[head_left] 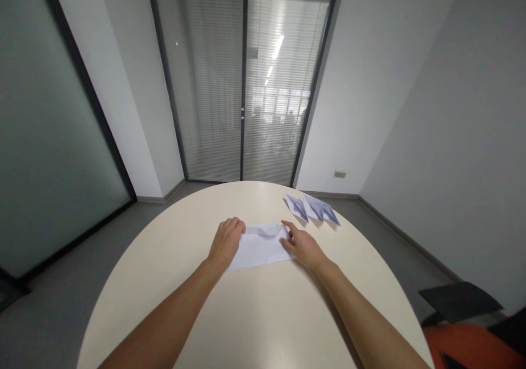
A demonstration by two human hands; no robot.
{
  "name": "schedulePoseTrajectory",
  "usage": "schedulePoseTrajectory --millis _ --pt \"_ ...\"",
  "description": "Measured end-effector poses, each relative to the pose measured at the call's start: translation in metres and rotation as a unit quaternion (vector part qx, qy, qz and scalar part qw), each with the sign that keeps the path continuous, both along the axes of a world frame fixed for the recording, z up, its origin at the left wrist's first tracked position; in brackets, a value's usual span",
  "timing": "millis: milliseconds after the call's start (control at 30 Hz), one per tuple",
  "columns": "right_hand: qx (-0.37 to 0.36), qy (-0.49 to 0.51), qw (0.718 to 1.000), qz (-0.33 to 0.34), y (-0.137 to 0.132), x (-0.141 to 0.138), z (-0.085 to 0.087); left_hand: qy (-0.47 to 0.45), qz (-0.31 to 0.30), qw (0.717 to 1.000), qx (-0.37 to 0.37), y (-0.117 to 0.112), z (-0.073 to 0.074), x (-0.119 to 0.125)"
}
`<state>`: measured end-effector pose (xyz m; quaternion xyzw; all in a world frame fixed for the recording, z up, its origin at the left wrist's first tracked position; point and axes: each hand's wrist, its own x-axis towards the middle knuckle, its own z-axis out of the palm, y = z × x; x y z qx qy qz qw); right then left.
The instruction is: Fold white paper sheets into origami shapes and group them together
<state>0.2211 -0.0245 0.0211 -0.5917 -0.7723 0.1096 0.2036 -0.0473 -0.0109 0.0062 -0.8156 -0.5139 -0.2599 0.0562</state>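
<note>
A white sheet of paper (261,248) lies on the round table in front of me, its far edge folded over in a strip that bulges up near the middle. My left hand (227,240) is closed on the sheet's far left corner, fingers curled over the edge. At the far right corner, my right hand (303,244) holds the paper; its thumb rests on top and the forefinger reaches along the far edge, the other fingers partly hidden. Beyond the right hand, several folded paper pieces (313,208) with pointed shapes sit in a row.
The cream round table (263,314) fills the lower middle. An orange and black chair (468,330) stands at the lower right. Behind the table are glass panels with blinds (213,90), white walls and a wall socket (339,174). A frosted glass panel (49,117) is on the left.
</note>
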Motion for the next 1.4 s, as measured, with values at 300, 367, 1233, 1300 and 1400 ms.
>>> schedulePoseTrajectory --millis 300,367,1233,1300,1400 --pt "0.015 -0.053 0.997 -0.056 -0.003 -0.003 0.004 -0.019 -0.013 0.997 -0.067 -0.01 -0.002 0.01" --pt "0.053 -0.059 0.995 -0.062 -0.005 -0.005 0.007 -0.022 -0.023 0.997 -0.064 -0.01 -0.005 0.011" --pt "-0.013 -0.099 0.991 0.087 -0.012 -0.022 -0.003 0.078 -0.171 0.969 -0.158 -0.016 -0.007 0.008" --pt "-0.011 -0.066 0.987 0.149 -0.015 -0.029 -0.004 0.079 -0.188 0.967 -0.151 -0.017 -0.005 0.009" --pt "-0.044 -0.04 0.976 0.209 -0.017 -0.037 -0.009 0.073 -0.209 0.965 -0.144 -0.017 -0.003 0.01"
